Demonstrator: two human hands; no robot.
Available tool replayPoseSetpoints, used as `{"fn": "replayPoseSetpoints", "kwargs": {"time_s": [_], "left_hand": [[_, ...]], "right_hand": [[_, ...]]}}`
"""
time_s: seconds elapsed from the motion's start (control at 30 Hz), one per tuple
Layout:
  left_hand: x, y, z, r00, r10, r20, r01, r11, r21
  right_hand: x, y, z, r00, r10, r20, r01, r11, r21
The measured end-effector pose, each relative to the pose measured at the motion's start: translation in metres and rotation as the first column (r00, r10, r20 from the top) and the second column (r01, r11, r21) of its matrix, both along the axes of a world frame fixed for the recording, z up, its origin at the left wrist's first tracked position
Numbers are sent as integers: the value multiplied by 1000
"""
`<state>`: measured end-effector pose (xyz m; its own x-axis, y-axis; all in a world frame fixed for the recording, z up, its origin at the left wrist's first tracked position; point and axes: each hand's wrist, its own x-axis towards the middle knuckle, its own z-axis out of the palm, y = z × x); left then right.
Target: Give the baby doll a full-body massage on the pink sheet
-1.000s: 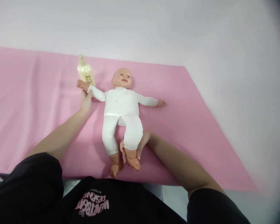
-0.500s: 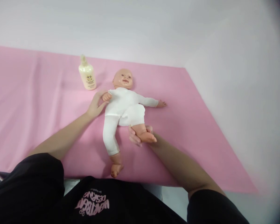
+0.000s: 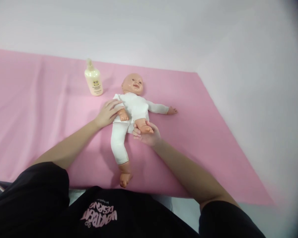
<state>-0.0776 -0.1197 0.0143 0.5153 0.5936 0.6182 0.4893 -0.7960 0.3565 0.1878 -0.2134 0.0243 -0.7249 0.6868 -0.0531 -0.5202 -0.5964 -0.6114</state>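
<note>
A baby doll (image 3: 132, 102) in a white top and trousers lies on its back, head toward the far edge. My left hand (image 3: 106, 113) is closed around the doll's bent arm, its fingers over the sleeve, and the doll's small hand (image 3: 124, 115) rests on its belly. My right hand (image 3: 151, 137) grips the doll's other-side leg near the ankle, with the foot (image 3: 146, 128) raised toward the belly and the knee bent. The second leg (image 3: 119, 142) lies stretched toward me. One doll arm (image 3: 159, 107) reaches out to the right.
A pale yellow pump bottle (image 3: 93, 81) with a printed label stands upright left of the doll's head. Pink cloth (image 3: 201, 138) covers the table, which ends at a white wall (image 3: 149, 29) behind. The table's right edge slants toward me.
My right hand has pushed the doll's leg up toward its belly, bending it further. My left hand has brought the doll's arm inward over the belly. The head shifted slightly right.
</note>
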Motion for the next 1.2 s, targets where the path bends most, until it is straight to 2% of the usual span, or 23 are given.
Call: {"fn": "replayPoseSetpoints", "kwargs": {"time_s": [0.13,0.23,0.3,0.33,0.4,0.47,0.5,0.57,0.6,0.67,0.73,0.77,0.8,0.87,0.93,1.0,1.1,1.2], "left_hand": [[-3,-2,1,989,35,144,-31,999,-28],[-8,5,-3,915,165,369,-119,983,-142],[-12,15,-8,818,238,523,-128,963,-238],[-15,20,-10,762,266,591,-118,954,-277],[-20,30,-15,633,328,701,-93,932,-352],[-27,38,-19,504,412,759,-59,893,-446],[-30,41,-20,454,459,764,-41,867,-496],[-34,45,-23,394,527,753,-25,825,-564],[-35,46,-23,388,532,753,-36,825,-564],[-34,45,-21,432,474,767,-83,868,-490],[-29,38,-16,533,357,767,-106,928,-358],[-25,33,-13,588,295,753,-106,951,-290],[-21,26,-9,642,246,726,-101,966,-238],[-13,10,-2,748,194,634,-103,979,-177],[-6,-6,4,870,140,472,-79,986,-146],[-1,-16,9,957,27,289,0,996,-93],[2,-19,13,989,-130,73,132,991,-17],[3,-14,14,981,-191,-26,191,982,6]], "right_hand": [[5,-1,-11,987,158,-19,-154,978,142],[6,-3,-18,928,371,-27,-352,900,255],[6,-1,-17,843,538,0,-508,796,328],[5,0,-16,783,621,33,-587,721,368],[3,4,-12,637,759,139,-729,533,428],[0,8,-8,497,833,242,-822,362,440],[-1,8,-6,453,849,270,-845,314,432],[-2,8,-5,423,862,279,-864,290,413],[-3,8,-5,425,864,270,-864,298,406],[-3,6,-5,440,865,242,-855,322,405],[-3,4,-6,450,875,178,-833,340,437],[-2,3,-7,468,876,119,-809,370,458],[-2,2,-9,496,867,48,-778,419,468],[-1,1,-14,577,807,-127,-687,564,459],[1,0,-19,665,699,-264,-583,706,401],[3,0,-21,752,577,-319,-480,810,336],[5,1,-16,922,310,-231,-269,944,194],[4,3,-7,997,64,-49,-62,996,58]]}}
